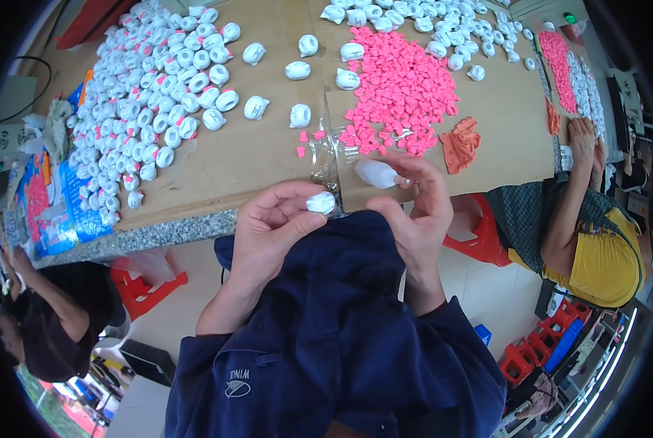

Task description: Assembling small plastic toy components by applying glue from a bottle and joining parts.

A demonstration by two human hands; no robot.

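Note:
My left hand (268, 226) pinches a small white rounded plastic piece (321, 203) between thumb and fingertips, just off the table's near edge. To its right, my right hand (423, 212) has its fingers curled around the nozzle end of a small white squeeze bottle (375, 173). That bottle lies tilted, nozzle toward my palm, and my right thumb stands apart from it. Beyond the bottle spreads a heap of small pink pieces (403, 84). A large group of white rounded pieces (188, 80), some with pink parts on them, covers the table's left side.
Cardboard (253, 157) covers the granite-edged table (173, 232). More white pieces (443, 18) lie at the back. A crumpled orange cloth (461, 144) lies right of the pink heap. People work at right (585, 241) and left (56, 306), near red stools (480, 237).

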